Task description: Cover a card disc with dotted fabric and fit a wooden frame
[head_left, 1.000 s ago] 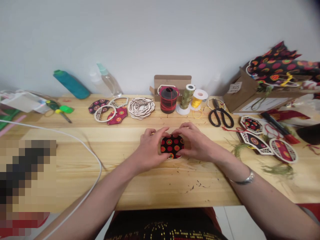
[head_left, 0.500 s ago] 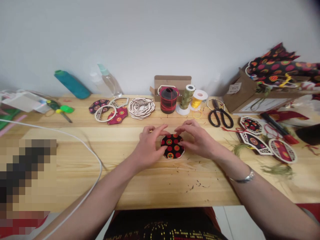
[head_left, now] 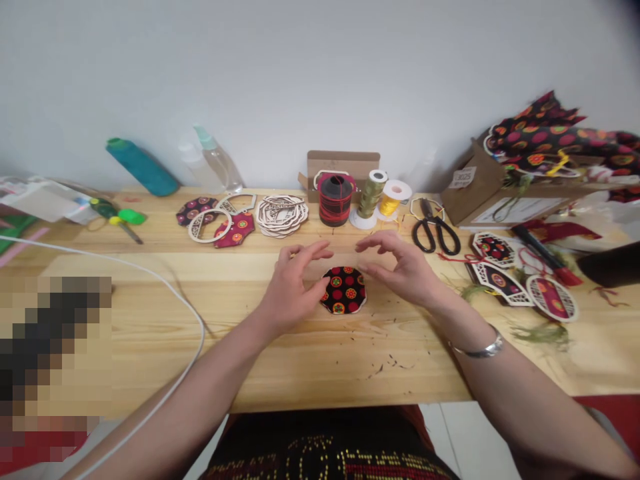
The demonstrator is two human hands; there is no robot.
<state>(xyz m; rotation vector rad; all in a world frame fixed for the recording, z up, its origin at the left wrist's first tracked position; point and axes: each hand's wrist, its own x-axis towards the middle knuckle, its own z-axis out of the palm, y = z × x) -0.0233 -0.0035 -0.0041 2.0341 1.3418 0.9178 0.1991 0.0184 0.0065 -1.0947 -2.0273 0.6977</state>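
An octagonal piece covered in black fabric with red and orange flower spots [head_left: 345, 292] lies flat on the wooden table [head_left: 300, 367], a pale rim showing along its edge. At its left side is my left hand [head_left: 297, 283], fingers apart, the thumb tip at the fabric's edge. My right hand [head_left: 397, 270] hovers at the upper right of the piece, thumb and fingers spread with nothing between them. Whether the right thumb touches the edge I cannot tell.
Behind stand a black spool with red thread [head_left: 335, 200], a green thread spool [head_left: 373, 195] and a yellow one [head_left: 394, 199]. Scissors [head_left: 435, 233] lie to the right, near patterned fabric-and-wood ornaments [head_left: 500, 283] and a cardboard box [head_left: 480, 187]. A white cable [head_left: 165, 287] crosses the left side.
My right hand has lifted slightly up and away from the fabric piece, its fingers opening wider. My left fingers have also spread a little. The piece stays in place.
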